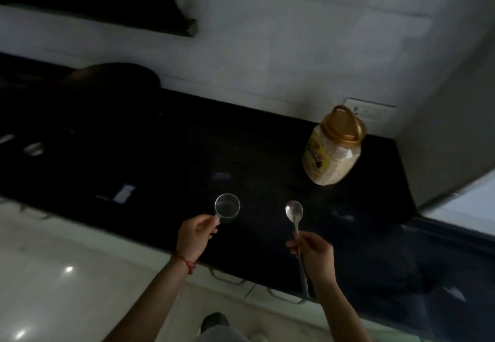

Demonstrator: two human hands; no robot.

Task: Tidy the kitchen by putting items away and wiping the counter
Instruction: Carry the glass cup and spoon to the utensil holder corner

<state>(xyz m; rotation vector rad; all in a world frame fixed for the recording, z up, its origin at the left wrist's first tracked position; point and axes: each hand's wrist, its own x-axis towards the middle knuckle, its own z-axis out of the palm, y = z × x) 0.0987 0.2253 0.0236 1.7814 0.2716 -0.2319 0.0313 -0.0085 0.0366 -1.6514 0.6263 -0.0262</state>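
Observation:
My left hand (195, 236) grips a small clear measuring cup (227, 207) by its handle, held over the black counter (174, 154). To its right, my right hand (314, 253) holds a long steel spoon (294, 211) by the shaft, bowl pointing away from me. A plastic jar (332, 149) with a gold lid and handle, full of a pale powder or grain, stands at the counter's far right, near the wall.
A dark pan (112, 79) sits on the stove at the far left, with stove knobs (33, 149) in front. A wall socket (369, 111) is behind the jar. Drawer handles (227, 280) run under the counter edge. White floor (67, 274) lies at lower left.

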